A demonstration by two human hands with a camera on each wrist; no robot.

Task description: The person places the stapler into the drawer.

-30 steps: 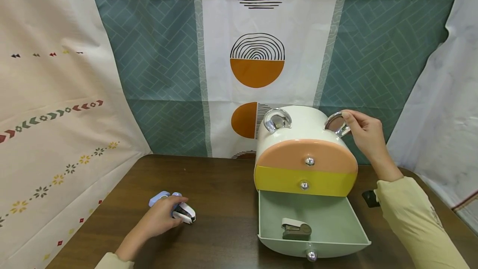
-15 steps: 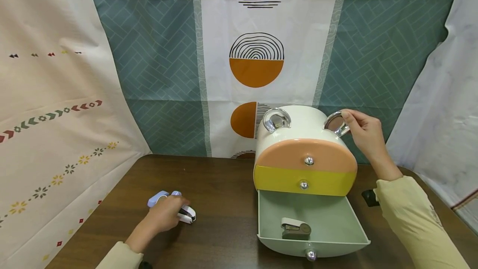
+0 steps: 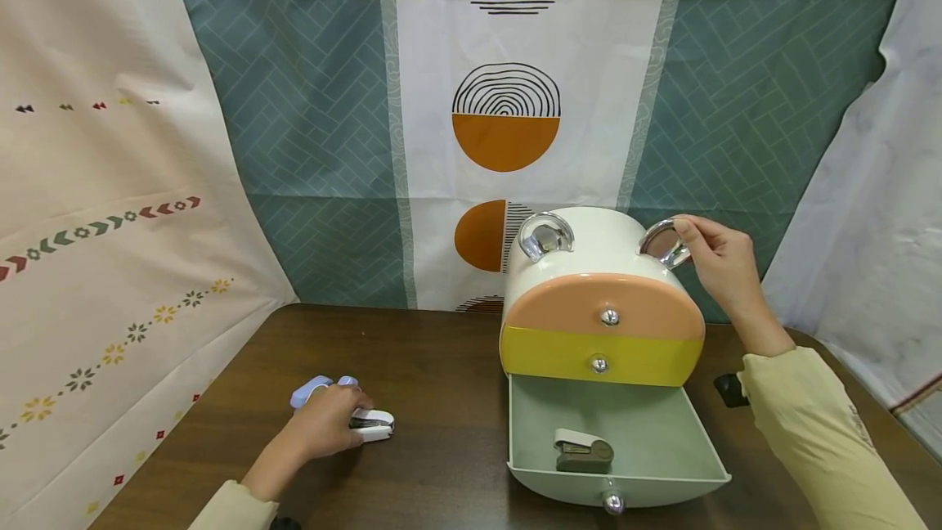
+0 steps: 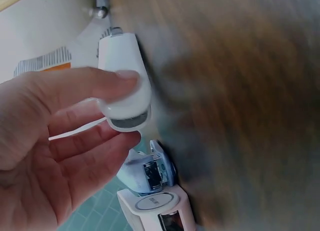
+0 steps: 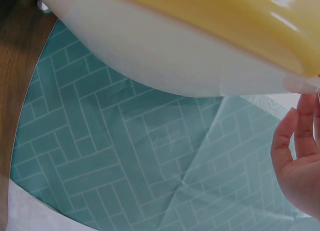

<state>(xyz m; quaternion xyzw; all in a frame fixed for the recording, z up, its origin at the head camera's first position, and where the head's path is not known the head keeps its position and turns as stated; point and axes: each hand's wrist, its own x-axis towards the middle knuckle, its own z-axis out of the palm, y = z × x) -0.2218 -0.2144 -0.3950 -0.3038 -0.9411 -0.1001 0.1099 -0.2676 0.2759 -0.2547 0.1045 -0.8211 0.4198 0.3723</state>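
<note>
My left hand [image 3: 324, 424] pinches a small white stapler [image 3: 374, 425] on the table, thumb on one side and fingers on the other in the left wrist view. Close beside that hand are a blue stapler [image 4: 142, 173] and a pale one [image 4: 155, 206], mostly hidden from the head camera. On the right, my right hand [image 3: 724, 268] holds the silver ring-shaped ear [image 3: 666, 245] on top of a rounded drawer cabinet [image 3: 599, 244]. The cabinet's green bottom drawer [image 3: 662, 440] is pulled out. Inside it lies a dark grey-green stapler [image 3: 585, 452] with a white top.
Two drawers, orange [image 3: 559, 301] and yellow [image 3: 548, 354], are closed above the green one, each with a silver knob. A second silver ear [image 3: 546, 237] stands on the cabinet's left. Patterned cloths [image 3: 316, 145] hang behind and beside the brown table [image 3: 441, 399].
My left hand has closed in over the white stapler, which has turned slightly and shifted a little right. My right hand stays on the cabinet's ear; the drawer has not moved.
</note>
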